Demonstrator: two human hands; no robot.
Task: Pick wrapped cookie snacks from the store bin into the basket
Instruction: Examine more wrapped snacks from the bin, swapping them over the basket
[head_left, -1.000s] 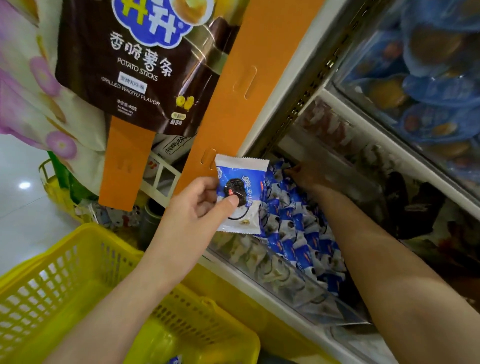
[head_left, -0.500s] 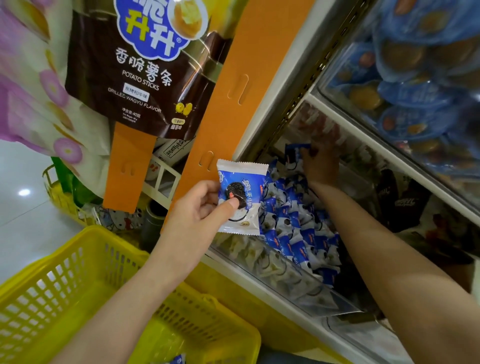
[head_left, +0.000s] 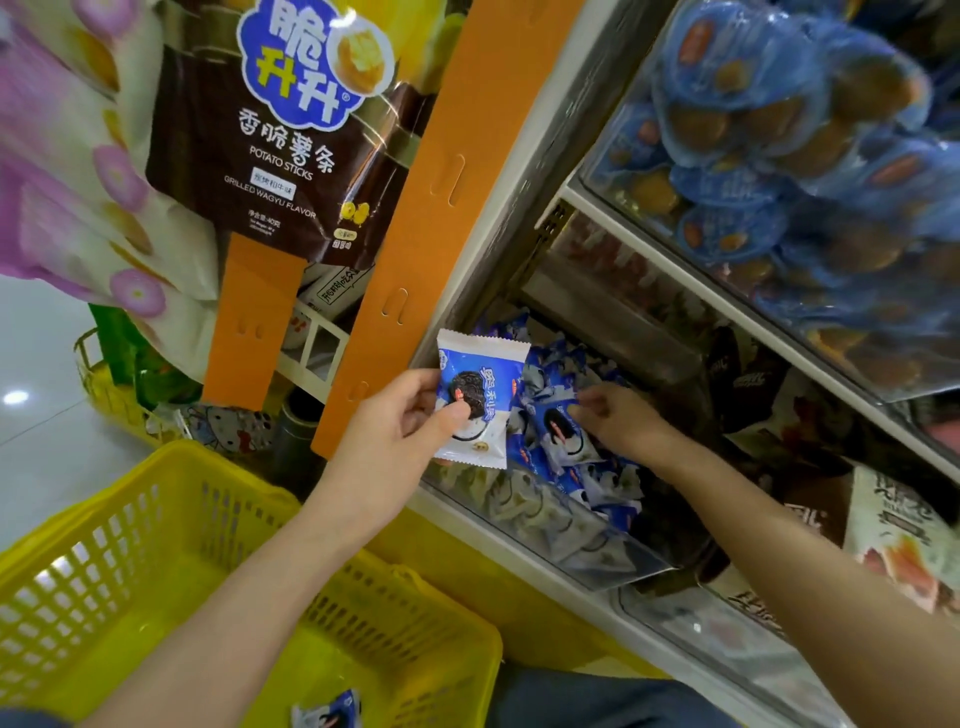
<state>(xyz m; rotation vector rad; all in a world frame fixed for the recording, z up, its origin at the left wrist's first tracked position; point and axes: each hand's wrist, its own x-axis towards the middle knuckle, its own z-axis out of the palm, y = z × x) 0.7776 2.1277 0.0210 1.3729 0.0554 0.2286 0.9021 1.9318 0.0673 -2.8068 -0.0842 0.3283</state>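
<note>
Clear-fronted store bin (head_left: 545, 525) on the lower shelf holds a loose heap of blue-and-white wrapped cookie snacks (head_left: 571, 467). Yellow basket (head_left: 156, 467) below it contains one such packet (head_left: 327, 712) on its bottom.

The brown potato-sticks bag (head_left: 280, 156) hanging at eleven o'clock carries the most print — the logo 脆升升, then 香脆薯条, "POTATO STICKS" and "GRILLED WAGYU FLAVOR"; its smaller lines are too fine to read. At centre, the cookie packet (head_left: 480, 400) pinched by the left hand (head_left: 395, 441) shows 奥利奥 down its blue front. The bin packet (head_left: 558, 428) in the right hand (head_left: 623, 421) is illegible.
</note>
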